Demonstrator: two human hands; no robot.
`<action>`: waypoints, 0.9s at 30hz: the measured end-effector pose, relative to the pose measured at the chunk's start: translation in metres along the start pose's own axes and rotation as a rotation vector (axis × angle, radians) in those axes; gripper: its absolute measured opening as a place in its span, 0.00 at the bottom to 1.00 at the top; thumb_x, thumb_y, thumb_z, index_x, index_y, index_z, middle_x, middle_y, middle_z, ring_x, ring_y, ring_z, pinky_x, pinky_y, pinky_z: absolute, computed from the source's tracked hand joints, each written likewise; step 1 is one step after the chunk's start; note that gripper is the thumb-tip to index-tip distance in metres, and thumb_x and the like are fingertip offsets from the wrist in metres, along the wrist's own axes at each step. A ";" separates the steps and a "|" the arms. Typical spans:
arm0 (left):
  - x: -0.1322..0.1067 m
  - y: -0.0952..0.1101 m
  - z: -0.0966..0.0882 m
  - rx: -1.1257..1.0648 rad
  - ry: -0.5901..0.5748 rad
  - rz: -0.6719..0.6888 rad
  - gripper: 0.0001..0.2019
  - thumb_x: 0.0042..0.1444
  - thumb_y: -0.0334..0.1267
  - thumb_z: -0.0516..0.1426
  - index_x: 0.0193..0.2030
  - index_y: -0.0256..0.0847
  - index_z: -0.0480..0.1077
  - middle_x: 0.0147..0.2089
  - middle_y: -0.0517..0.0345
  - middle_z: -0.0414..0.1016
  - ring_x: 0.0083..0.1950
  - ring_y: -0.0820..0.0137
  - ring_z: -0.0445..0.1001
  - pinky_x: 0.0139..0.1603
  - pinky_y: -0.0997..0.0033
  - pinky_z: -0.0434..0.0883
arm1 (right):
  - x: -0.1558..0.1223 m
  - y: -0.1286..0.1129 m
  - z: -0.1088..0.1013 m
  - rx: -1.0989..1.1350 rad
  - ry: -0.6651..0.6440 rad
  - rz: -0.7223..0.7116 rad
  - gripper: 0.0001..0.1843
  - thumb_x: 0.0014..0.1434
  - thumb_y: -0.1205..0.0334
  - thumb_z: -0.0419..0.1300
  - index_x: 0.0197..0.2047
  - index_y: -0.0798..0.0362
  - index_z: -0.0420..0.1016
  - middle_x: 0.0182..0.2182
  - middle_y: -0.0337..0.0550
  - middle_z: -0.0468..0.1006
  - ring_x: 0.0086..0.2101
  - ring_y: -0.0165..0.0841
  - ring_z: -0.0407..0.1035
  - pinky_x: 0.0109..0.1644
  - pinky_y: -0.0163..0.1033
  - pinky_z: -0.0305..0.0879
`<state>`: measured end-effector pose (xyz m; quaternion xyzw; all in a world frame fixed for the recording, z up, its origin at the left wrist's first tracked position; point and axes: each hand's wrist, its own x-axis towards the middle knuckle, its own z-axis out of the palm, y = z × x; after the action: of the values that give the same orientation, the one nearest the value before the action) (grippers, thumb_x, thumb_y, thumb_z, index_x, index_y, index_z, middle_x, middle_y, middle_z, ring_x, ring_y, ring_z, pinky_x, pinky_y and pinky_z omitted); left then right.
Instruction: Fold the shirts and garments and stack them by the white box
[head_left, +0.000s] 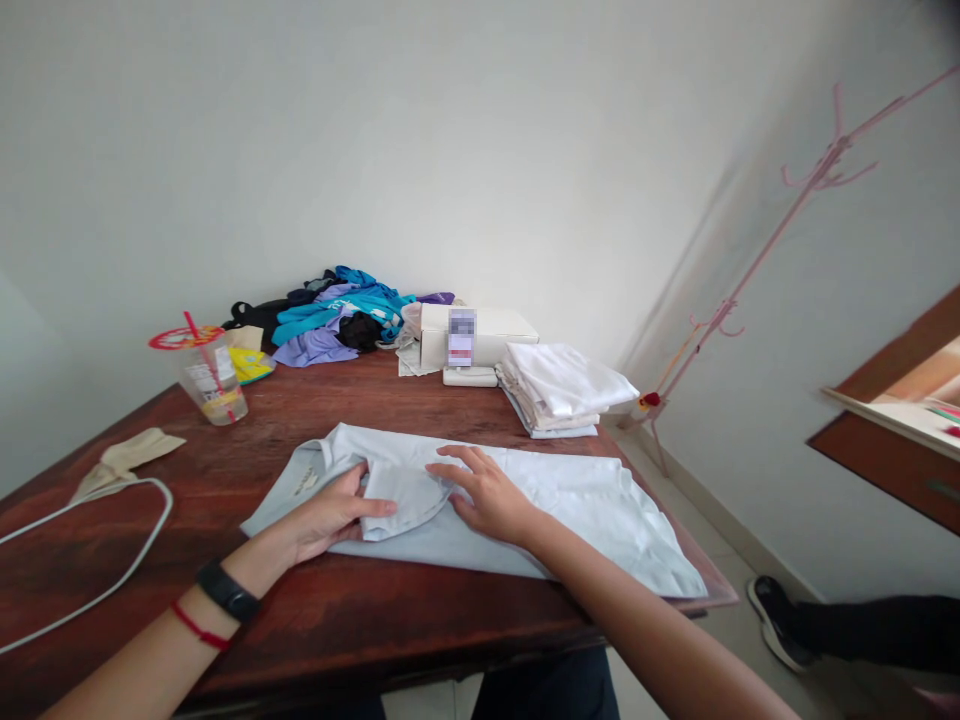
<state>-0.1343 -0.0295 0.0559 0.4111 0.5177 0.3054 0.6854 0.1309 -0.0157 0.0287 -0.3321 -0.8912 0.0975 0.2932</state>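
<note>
A pale blue shirt (585, 500) lies spread flat on the dark wooden table (247, 610), collar toward the left. My left hand (330, 515) grips the folded-over short sleeve near the collar, thumb on top of the fabric. Just right of it, my right hand (487, 495) rests flat on the shirt with its fingers stretched out, pressing the cloth down. A black band and a red string sit on my left wrist.
A stack of folded white clothes (559, 395) sits behind the shirt, beside a white box (480, 335) and a heap of blue and purple garments (337, 315). A plastic cup with red straw (208, 375) stands at left, near a grey cable (142, 555). Another person's shoe (776, 620) is on the floor at right.
</note>
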 end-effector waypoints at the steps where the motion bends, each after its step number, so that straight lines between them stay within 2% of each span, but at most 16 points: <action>1: 0.000 0.000 0.000 -0.009 -0.010 -0.001 0.47 0.35 0.38 0.77 0.62 0.47 0.59 0.57 0.52 0.75 0.51 0.59 0.79 0.43 0.67 0.78 | -0.001 0.000 0.001 0.020 0.008 -0.004 0.30 0.56 0.78 0.57 0.59 0.46 0.72 0.60 0.48 0.69 0.58 0.42 0.64 0.63 0.50 0.62; 4: 0.001 -0.002 -0.003 -0.034 -0.037 0.010 0.48 0.35 0.37 0.77 0.62 0.48 0.59 0.58 0.52 0.74 0.54 0.58 0.78 0.49 0.64 0.78 | -0.003 0.007 0.008 0.121 0.080 0.019 0.19 0.53 0.80 0.57 0.42 0.50 0.77 0.50 0.46 0.75 0.51 0.39 0.69 0.58 0.44 0.66; 7: 0.002 -0.005 -0.006 -0.048 -0.052 0.023 0.47 0.36 0.36 0.77 0.62 0.48 0.59 0.57 0.52 0.74 0.54 0.58 0.79 0.52 0.63 0.78 | -0.007 0.015 0.012 0.197 0.067 0.069 0.16 0.50 0.80 0.58 0.37 0.50 0.75 0.42 0.43 0.75 0.43 0.36 0.71 0.50 0.38 0.68; 10: 0.003 -0.004 -0.006 -0.026 -0.038 0.017 0.46 0.37 0.35 0.76 0.62 0.49 0.60 0.57 0.53 0.74 0.54 0.60 0.79 0.50 0.66 0.78 | -0.012 0.018 0.011 0.218 0.012 0.132 0.15 0.48 0.79 0.59 0.36 0.50 0.74 0.35 0.39 0.73 0.34 0.32 0.69 0.40 0.34 0.65; 12: 0.002 -0.003 -0.005 -0.009 -0.024 0.008 0.45 0.37 0.35 0.76 0.62 0.50 0.61 0.57 0.55 0.75 0.54 0.60 0.79 0.49 0.67 0.78 | -0.013 0.019 0.010 0.240 -0.017 0.142 0.13 0.49 0.76 0.62 0.36 0.50 0.75 0.33 0.37 0.73 0.32 0.31 0.67 0.38 0.34 0.64; 15: 0.003 -0.002 -0.005 0.009 -0.021 -0.007 0.43 0.39 0.36 0.76 0.61 0.51 0.61 0.55 0.57 0.76 0.55 0.60 0.78 0.51 0.67 0.77 | -0.013 0.020 0.008 0.314 -0.030 0.116 0.05 0.53 0.65 0.69 0.35 0.50 0.79 0.34 0.39 0.74 0.33 0.32 0.69 0.39 0.35 0.66; 17: 0.003 -0.001 -0.006 0.034 -0.036 -0.004 0.42 0.41 0.36 0.75 0.61 0.50 0.60 0.55 0.56 0.75 0.55 0.60 0.78 0.51 0.66 0.77 | -0.012 0.020 0.007 0.379 -0.007 0.103 0.05 0.55 0.60 0.70 0.35 0.51 0.81 0.38 0.41 0.74 0.36 0.32 0.71 0.43 0.36 0.67; 19: 0.003 0.000 -0.008 0.071 -0.043 0.010 0.45 0.41 0.37 0.75 0.63 0.49 0.57 0.55 0.55 0.76 0.53 0.60 0.79 0.49 0.66 0.78 | -0.012 0.021 0.007 0.420 0.012 0.115 0.05 0.55 0.63 0.69 0.37 0.51 0.81 0.40 0.42 0.75 0.37 0.32 0.72 0.44 0.36 0.68; 24: 0.003 0.001 -0.012 0.196 0.096 0.050 0.57 0.39 0.41 0.75 0.70 0.49 0.43 0.57 0.47 0.73 0.46 0.59 0.81 0.38 0.68 0.78 | -0.011 0.022 0.005 0.488 0.001 0.224 0.24 0.50 0.68 0.69 0.52 0.52 0.77 0.35 0.39 0.78 0.35 0.32 0.72 0.41 0.36 0.69; 27: 0.003 -0.002 -0.019 0.306 0.138 0.098 0.58 0.41 0.46 0.74 0.71 0.51 0.41 0.59 0.44 0.71 0.40 0.61 0.81 0.31 0.67 0.78 | -0.010 0.023 0.005 0.488 0.003 0.186 0.19 0.52 0.72 0.65 0.47 0.51 0.81 0.36 0.40 0.78 0.36 0.33 0.73 0.43 0.36 0.69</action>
<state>-0.1516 -0.0239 0.0502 0.5134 0.5833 0.2837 0.5619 0.1464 -0.0048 0.0115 -0.3321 -0.8064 0.3358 0.3560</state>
